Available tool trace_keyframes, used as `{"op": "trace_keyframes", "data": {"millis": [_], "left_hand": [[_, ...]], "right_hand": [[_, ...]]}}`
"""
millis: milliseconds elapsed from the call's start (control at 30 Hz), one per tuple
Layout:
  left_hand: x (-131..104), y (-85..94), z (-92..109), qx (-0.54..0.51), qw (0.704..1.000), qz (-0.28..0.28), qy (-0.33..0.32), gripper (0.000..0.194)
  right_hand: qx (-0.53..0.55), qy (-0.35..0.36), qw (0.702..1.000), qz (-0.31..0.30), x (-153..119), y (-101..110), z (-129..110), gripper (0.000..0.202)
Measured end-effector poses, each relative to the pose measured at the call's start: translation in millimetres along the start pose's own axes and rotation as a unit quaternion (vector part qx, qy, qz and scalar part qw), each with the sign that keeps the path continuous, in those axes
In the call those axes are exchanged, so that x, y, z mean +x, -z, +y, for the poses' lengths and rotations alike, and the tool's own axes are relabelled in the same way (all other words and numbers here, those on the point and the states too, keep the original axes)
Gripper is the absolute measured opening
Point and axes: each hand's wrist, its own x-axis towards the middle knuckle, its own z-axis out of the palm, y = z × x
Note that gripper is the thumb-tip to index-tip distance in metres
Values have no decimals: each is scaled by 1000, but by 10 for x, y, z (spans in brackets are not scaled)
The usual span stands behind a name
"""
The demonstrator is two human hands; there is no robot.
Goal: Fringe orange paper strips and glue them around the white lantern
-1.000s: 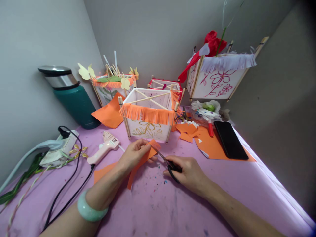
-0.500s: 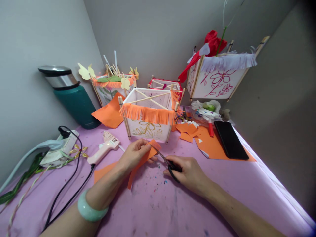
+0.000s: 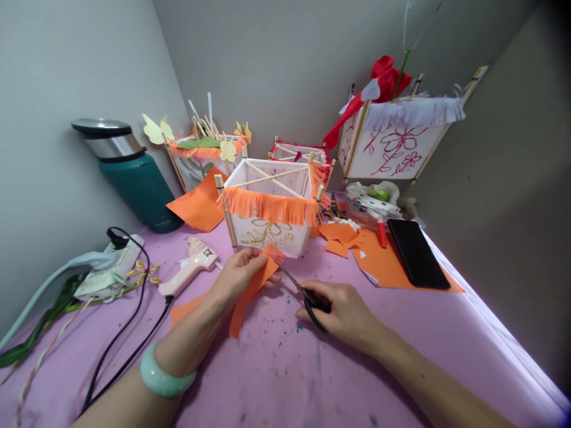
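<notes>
Orange strip (image 3: 253,292) slightly farther left, tight between left fingers (image 3: 254,264); right fingers (image 3: 320,288) around scissors (image 3: 308,295).

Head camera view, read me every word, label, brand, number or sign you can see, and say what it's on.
No text can be read.
Teal cylindrical bottle: faint lettering near the base, too small to read.
Pale pink plastic glue gun: small white label, too blurred to read.
Black-handled metal scissors and orange paper strip: no lettering visible.
Flat black rectangular phone: dark, no text visible.
</notes>
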Motion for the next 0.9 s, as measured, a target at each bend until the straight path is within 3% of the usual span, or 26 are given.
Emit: {"op": "trace_keyframes", "data": {"millis": [233, 467, 900], "left_hand": [[-22, -25, 52, 9, 1000, 27, 5, 9], [1, 13, 21, 15, 999, 32, 3, 13], [23, -11, -31, -14, 1000, -2, -14, 22]], "right_hand": [[-6, 1, 1000, -3, -9, 9, -22, 17], [3, 1, 1000, -8, -15, 24, -44, 14], [-2, 8, 1000, -1, -21, -9, -17, 17]]}}
